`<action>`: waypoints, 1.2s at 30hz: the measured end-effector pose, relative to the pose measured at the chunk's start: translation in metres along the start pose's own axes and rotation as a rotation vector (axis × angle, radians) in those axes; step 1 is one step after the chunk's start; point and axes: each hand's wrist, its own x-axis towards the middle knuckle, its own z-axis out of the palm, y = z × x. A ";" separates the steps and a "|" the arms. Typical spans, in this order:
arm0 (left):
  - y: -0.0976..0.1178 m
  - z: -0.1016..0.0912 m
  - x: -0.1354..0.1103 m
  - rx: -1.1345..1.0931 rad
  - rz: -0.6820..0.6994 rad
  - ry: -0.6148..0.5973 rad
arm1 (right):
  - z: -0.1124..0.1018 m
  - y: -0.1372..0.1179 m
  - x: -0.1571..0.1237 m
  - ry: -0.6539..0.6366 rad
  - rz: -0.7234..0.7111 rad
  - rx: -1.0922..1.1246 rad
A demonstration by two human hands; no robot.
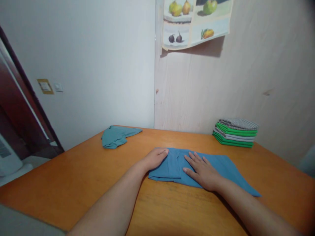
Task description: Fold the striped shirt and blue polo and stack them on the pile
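A blue cloth (pixel 221 165) lies on the table in front of me, its left part folded over into a layered flap. My left hand (pixel 155 158) is closed at the left end of this cloth, the fingers close together on the fold and partly hidden. Flat on the middle of the cloth, just right of the flap's edge, rests my right hand (pixel 203 170), open with fingers spread. The cloth's right end tapers to a corner near the front.
A crumpled teal cloth (pixel 114 137) lies at the table's back left. At the back right stands a stack of folded cloths (pixel 235 132), green, grey and striped. The orange-brown table (pixel 98 173) meets a wall, where a fruit poster (pixel 197 23) hangs.
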 end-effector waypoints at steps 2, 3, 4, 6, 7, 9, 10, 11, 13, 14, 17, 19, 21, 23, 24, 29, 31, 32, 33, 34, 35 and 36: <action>0.001 -0.002 0.000 -0.009 -0.017 0.008 | 0.001 0.001 0.000 0.005 -0.003 -0.012; 0.002 -0.003 0.000 -0.010 -0.026 0.019 | 0.001 0.002 0.000 0.008 -0.007 -0.016; 0.003 -0.004 0.001 -0.006 -0.027 0.029 | 0.001 0.002 0.000 0.012 -0.011 -0.019; 0.005 -0.003 0.001 0.039 -0.011 0.037 | 0.001 0.002 0.000 0.022 -0.012 -0.022; 0.006 -0.002 0.001 0.083 0.001 0.031 | 0.001 0.002 -0.001 0.024 -0.009 -0.024; 0.008 0.002 -0.001 0.208 0.013 -0.011 | 0.000 0.002 -0.001 0.021 -0.004 -0.029; 0.010 0.004 -0.002 0.275 0.007 -0.051 | -0.001 0.001 -0.002 0.018 -0.003 -0.031; 0.011 0.006 -0.003 0.332 -0.007 -0.100 | -0.001 0.001 -0.002 0.017 -0.004 -0.032; 0.014 0.009 -0.006 0.423 -0.032 -0.208 | -0.002 0.000 -0.002 0.018 -0.008 -0.030; 0.016 0.010 -0.008 0.461 -0.041 -0.251 | -0.002 0.000 -0.003 0.020 -0.011 -0.027; 0.023 0.010 -0.011 0.538 -0.055 -0.309 | -0.002 0.000 -0.003 0.016 -0.015 -0.016; 0.027 0.010 -0.012 0.561 -0.054 -0.299 | -0.002 0.000 -0.003 0.009 -0.014 -0.011; 0.032 0.011 -0.014 0.567 -0.040 -0.277 | -0.002 0.001 -0.003 0.001 -0.010 -0.004; 0.035 0.014 -0.015 0.554 -0.021 -0.265 | -0.003 0.000 -0.003 -0.009 -0.005 0.004; 0.036 0.016 -0.015 0.543 -0.018 -0.268 | -0.003 0.000 -0.003 -0.015 -0.004 0.006; 0.034 0.020 -0.016 0.513 -0.050 -0.310 | -0.005 -0.001 -0.003 -0.030 -0.004 0.015; 0.032 0.021 -0.015 0.512 -0.057 -0.317 | -0.006 -0.002 -0.003 -0.036 0.001 0.017; 0.032 0.021 -0.015 0.511 -0.060 -0.319 | -0.006 -0.002 -0.003 -0.041 0.004 0.019; 0.031 0.020 -0.015 0.509 -0.062 -0.319 | -0.007 -0.002 -0.003 -0.045 0.006 0.020; 0.031 0.020 -0.015 0.506 -0.065 -0.318 | -0.007 -0.002 -0.003 -0.049 0.007 0.023; 0.030 0.020 -0.015 0.503 -0.068 -0.317 | -0.008 -0.003 -0.003 -0.052 0.006 0.025; 0.030 0.020 -0.015 0.501 -0.070 -0.316 | -0.009 -0.003 -0.003 -0.053 0.006 0.029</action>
